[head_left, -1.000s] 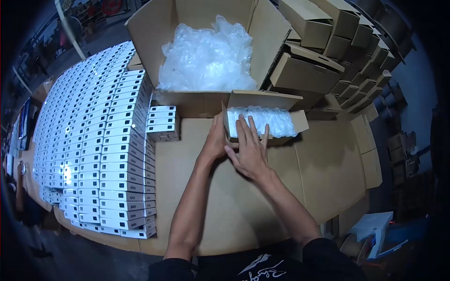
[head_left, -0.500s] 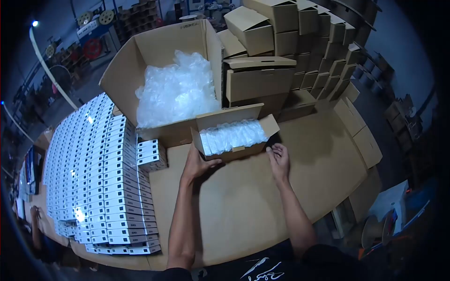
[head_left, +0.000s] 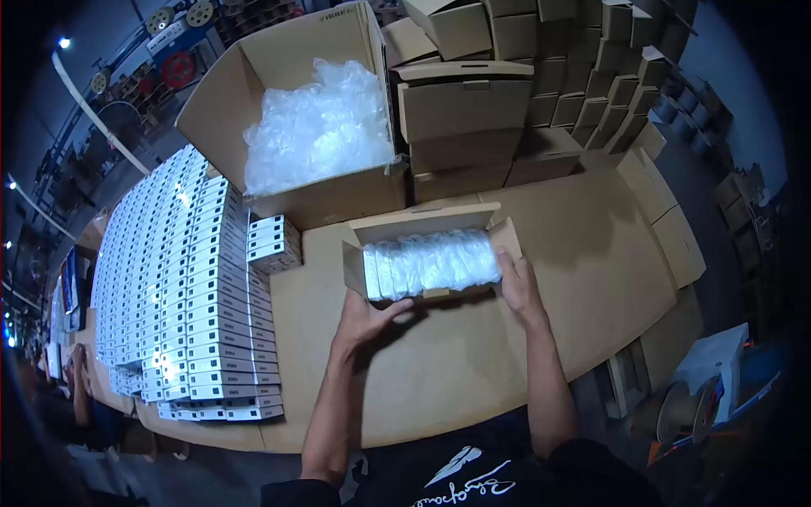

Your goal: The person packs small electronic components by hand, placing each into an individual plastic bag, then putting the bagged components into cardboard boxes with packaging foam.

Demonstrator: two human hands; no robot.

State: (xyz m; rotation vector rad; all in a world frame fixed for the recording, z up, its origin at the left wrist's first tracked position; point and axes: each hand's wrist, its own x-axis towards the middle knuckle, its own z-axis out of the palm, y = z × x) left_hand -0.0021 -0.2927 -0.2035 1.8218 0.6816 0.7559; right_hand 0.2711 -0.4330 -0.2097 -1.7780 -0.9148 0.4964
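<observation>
A small open cardboard box (head_left: pixel 427 221) is between my hands over the table, its flaps raised. A row of items in clear bubble wrap (head_left: pixel 439 262) fills it, with white edges showing at the left end. My left hand (head_left: pixel 367 321) grips the box's lower left corner, thumb along the front and the other fingers hidden beneath or behind. At the opposite end, my right hand (head_left: pixel 519 286) holds the right side, thumb up by the flap; its remaining fingers are partly hidden.
A large carton (head_left: pixel 329 196) of bubble wrap (head_left: pixel 317 127) stands behind. Many white small boxes (head_left: pixel 182 296) are stacked on the left, with a smaller stack (head_left: pixel 274 243) beside them. Brown cartons (head_left: pixel 465 106) rise at the back right. Another person's hand (head_left: pixel 78 359) shows far left.
The open box has come nearer to me and tilted so more of its contents faces up. My right hand has moved from beside the front right corner onto the right end.
</observation>
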